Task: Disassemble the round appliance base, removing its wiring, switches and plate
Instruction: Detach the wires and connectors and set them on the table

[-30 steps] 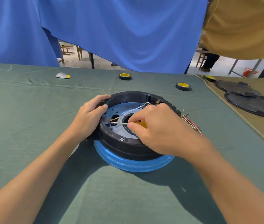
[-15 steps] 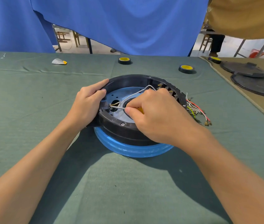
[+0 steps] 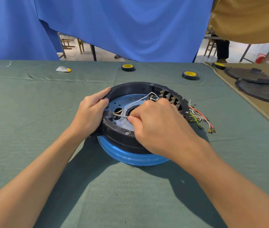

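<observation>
The round black appliance base (image 3: 130, 86) sits on a blue lower ring (image 3: 130, 157) at the table's middle. Inside lies a bluish metal plate (image 3: 125, 99) with a white wire (image 3: 140, 99) looping over it. A row of switch terminals (image 3: 170, 97) lines the far right wall. My left hand (image 3: 89, 116) grips the base's left rim. My right hand (image 3: 160, 125) pinches a thin screwdriver shaft (image 3: 120, 115) whose tip meets a terminal at the inner left. Its handle is hidden in my fingers. Loose red, white and green wires (image 3: 199, 117) hang outside at the right.
Two black-and-yellow tape rolls (image 3: 127, 67) (image 3: 189, 75) stand behind the base. A small white-and-yellow item (image 3: 63, 69) lies far left. Black round lids (image 3: 262, 89) rest on a tan cloth at the right. Blue curtains hang beyond the far edge.
My head tipped, so the view shifted. Both hands stay on the base; the tool's yellow handle, seen earlier under my right fingers, is now covered.
</observation>
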Motion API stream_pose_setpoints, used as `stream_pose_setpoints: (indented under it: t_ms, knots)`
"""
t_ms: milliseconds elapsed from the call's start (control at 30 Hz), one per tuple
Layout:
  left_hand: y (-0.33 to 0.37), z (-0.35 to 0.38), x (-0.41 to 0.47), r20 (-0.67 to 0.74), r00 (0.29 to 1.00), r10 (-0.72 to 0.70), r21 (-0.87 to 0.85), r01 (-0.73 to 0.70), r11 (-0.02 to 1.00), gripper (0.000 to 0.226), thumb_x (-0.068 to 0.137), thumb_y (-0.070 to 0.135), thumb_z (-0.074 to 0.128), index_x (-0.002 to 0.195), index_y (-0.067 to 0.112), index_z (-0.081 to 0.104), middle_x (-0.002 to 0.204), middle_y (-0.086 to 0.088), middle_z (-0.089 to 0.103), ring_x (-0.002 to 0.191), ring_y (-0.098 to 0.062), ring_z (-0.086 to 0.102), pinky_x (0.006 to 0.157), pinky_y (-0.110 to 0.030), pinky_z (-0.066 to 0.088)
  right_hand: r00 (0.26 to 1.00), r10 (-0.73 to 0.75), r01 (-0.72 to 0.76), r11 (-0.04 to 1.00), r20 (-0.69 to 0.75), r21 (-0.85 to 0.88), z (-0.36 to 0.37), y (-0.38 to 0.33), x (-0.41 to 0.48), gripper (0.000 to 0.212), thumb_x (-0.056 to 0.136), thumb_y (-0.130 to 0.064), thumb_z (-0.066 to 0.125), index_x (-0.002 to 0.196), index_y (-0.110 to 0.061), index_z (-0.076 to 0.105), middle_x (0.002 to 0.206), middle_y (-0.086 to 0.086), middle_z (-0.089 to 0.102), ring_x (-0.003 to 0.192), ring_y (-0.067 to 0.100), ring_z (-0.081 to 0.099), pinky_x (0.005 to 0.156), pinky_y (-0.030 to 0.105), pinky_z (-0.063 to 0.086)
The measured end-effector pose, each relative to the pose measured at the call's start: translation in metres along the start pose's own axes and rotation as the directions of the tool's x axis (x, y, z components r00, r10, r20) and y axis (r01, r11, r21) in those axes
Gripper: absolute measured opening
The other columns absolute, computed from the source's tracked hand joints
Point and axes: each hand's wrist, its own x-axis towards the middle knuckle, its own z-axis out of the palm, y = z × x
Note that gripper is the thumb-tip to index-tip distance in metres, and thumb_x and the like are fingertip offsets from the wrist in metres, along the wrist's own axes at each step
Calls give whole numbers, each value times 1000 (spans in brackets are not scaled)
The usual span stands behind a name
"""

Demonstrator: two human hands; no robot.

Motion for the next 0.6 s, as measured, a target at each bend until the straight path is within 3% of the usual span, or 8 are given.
stream_pose_setpoints:
  t_ms: [100, 200, 300, 400, 533, 600]
  knots:
    - [-1, 1, -1, -13, 1000, -4, -4, 4, 1000, 52, 81, 25, 45, 132, 18, 57, 121, -15, 64, 105, -38, 56, 83, -32, 41, 1000, -3, 3, 1000, -7, -15, 1, -1, -2, 44, 93, -30, 47, 59, -20, 23, 61, 4, 33, 68, 34, 39, 63, 34, 34]
    - [0, 1, -2, -35, 999, -1, -2, 1, 1000, 51, 82, 24, 46, 130, 20, 59, 103, -8, 71, 75, -14, 59, 76, -30, 41, 1000, -9, 8, 998, -26, -57, 3, -3, -5, 42, 91, -27, 48, 60, -19, 22, 66, 5, 38, 69, 35, 42, 63, 34, 34]
    - [-1, 2, -3, -52, 998, 23, 37, -21, 999, 43, 90, 14, 47, 130, 20, 60, 106, -7, 70, 78, -15, 63, 70, -24, 45, 998, -16, 11, 997, -53, -82, 3, -4, -7, 42, 90, -27, 49, 60, -19, 22, 67, 5, 41, 67, 34, 42, 62, 33, 32]
    - [1, 3, -3, -82, 996, 40, 77, -34, 996, 41, 92, 9, 45, 129, 18, 61, 84, 16, 68, 65, 7, 57, 60, -9, 42, 998, -20, 13, 994, -64, -109, 4, -6, -9, 37, 92, -28, 48, 63, -18, 26, 70, 4, 45, 68, 32, 42, 62, 33, 31]
    - [11, 5, -12, -92, 993, 67, 107, -57, 993, 42, 91, 5, 42, 117, 27, 66, 75, 32, 64, 72, 9, 58, 69, -9, 45, 998, 9, -19, 988, -69, -153, -5, 1, -14, 24, 94, -29, 47, 72, -18, 45, 76, 6, 57, 74, 35, 55, 62, 37, 43]
    - [17, 10, -18, -122, 988, 90, 138, -73, 988, 42, 92, 2, 40, 121, 22, 63, 110, 29, 63, 102, 8, 54, 85, -6, 38, 967, 118, -153, 978, -226, -141, -7, 7, -20, 25, 97, -33, 44, 79, -21, 57, 80, 6, 64, 77, 37, 60, 61, 37, 42]
